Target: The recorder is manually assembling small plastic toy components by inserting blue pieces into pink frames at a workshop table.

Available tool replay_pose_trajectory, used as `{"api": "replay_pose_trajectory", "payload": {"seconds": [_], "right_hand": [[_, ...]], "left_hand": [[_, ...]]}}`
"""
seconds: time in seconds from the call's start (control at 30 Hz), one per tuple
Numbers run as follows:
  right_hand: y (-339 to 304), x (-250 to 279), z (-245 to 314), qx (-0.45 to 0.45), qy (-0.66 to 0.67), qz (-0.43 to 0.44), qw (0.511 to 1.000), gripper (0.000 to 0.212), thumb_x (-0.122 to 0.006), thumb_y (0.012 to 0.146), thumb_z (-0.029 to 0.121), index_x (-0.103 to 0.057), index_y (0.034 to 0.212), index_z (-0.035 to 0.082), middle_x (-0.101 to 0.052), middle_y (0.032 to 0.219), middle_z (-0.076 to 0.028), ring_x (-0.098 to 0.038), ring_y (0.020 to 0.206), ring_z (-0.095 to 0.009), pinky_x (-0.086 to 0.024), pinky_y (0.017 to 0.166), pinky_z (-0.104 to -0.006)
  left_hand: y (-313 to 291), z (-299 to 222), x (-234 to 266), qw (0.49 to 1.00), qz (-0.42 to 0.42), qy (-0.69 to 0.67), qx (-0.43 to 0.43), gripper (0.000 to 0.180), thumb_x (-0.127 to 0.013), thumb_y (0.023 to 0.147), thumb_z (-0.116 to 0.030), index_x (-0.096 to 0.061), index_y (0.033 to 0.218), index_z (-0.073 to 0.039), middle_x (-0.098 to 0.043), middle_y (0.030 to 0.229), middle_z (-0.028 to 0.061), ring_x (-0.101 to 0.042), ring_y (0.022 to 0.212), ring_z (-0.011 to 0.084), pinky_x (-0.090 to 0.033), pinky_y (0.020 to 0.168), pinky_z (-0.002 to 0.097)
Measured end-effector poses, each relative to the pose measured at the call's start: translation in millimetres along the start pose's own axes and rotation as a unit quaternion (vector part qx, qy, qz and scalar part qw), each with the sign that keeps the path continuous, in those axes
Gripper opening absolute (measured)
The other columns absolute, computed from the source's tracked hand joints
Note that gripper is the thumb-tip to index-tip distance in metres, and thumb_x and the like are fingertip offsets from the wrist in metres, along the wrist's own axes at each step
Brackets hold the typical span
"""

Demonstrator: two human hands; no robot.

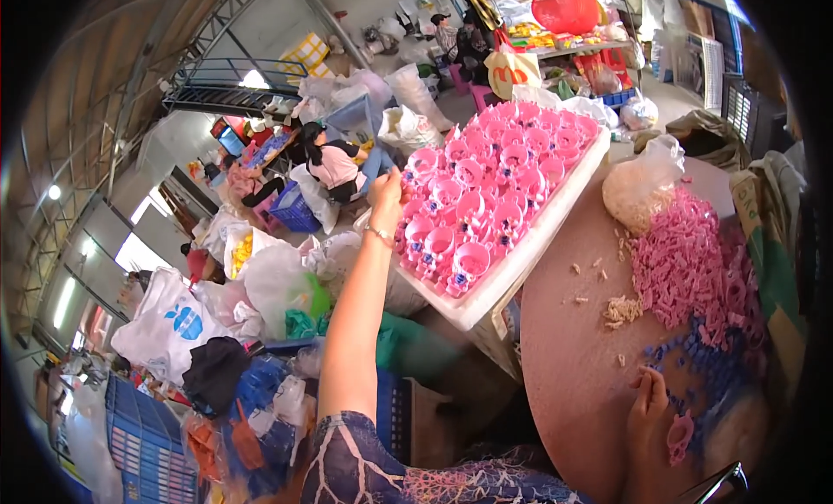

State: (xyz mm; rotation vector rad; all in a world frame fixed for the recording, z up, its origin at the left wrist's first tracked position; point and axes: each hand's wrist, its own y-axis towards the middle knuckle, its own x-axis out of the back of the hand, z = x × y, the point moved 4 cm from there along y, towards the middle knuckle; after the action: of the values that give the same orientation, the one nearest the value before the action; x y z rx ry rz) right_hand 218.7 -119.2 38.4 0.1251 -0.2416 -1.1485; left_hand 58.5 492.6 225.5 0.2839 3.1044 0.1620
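Note:
My left arm reaches out to a white tray (486, 309) packed with pink plastic ring-shaped pieces (473, 259), many carrying small blue parts. My left hand (386, 193) is closed at the tray's left side; whether it grips the rim or a piece cannot be made out. Low on the right, my right hand (649, 402) is over the round table with its fingers drawn together, beside scattered small blue parts (694, 365). Anything between those fingers is hidden. A single pink ring piece (680, 436) is close to my right hand.
The round brown table (564, 374) also bears a heap of pink strips (681, 261), a bag of pale pieces (642, 192) and loose pale bits (622, 310). To the left are stuffed sacks (165, 322) and a blue crate (152, 435). A person (334, 161) sits beyond.

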Motion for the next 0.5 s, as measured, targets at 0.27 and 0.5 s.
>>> {"api": "replay_pose_trajectory", "payload": {"seconds": [0.27, 0.5], "right_hand": [[-5.4, -13.0, 6.0, 0.041, 0.016, 0.044, 0.998, 0.017, -0.05, 0.104, 0.005, -0.066, 0.107, 0.001, -0.06, 0.081, -0.001, -0.056, 0.076, -0.01, -0.044, 0.071, -0.0223], [-6.2, 6.0, 20.2, 0.053, -0.094, -0.021, 0.994, 0.012, -0.059, 0.099, 0.007, -0.066, 0.106, 0.002, -0.066, 0.085, -0.009, -0.061, 0.075, -0.016, -0.049, 0.069, -0.0266]], "left_hand": [[99.8, 10.3, 43.0, 0.912, -0.139, 0.325, -0.206, 0.043, -0.06, 0.098, -0.035, -0.069, 0.075, 0.001, -0.068, 0.062, 0.0158, -0.065, 0.049, 0.0277, -0.052, 0.046, 0.039], [37.4, -29.1, -30.7, 0.652, -0.112, 0.624, -0.417, 0.03, -0.061, 0.092, -0.023, -0.073, 0.077, 0.0, -0.07, 0.078, 0.0243, -0.071, 0.07, 0.0347, -0.05, 0.056, 0.0506]]}}
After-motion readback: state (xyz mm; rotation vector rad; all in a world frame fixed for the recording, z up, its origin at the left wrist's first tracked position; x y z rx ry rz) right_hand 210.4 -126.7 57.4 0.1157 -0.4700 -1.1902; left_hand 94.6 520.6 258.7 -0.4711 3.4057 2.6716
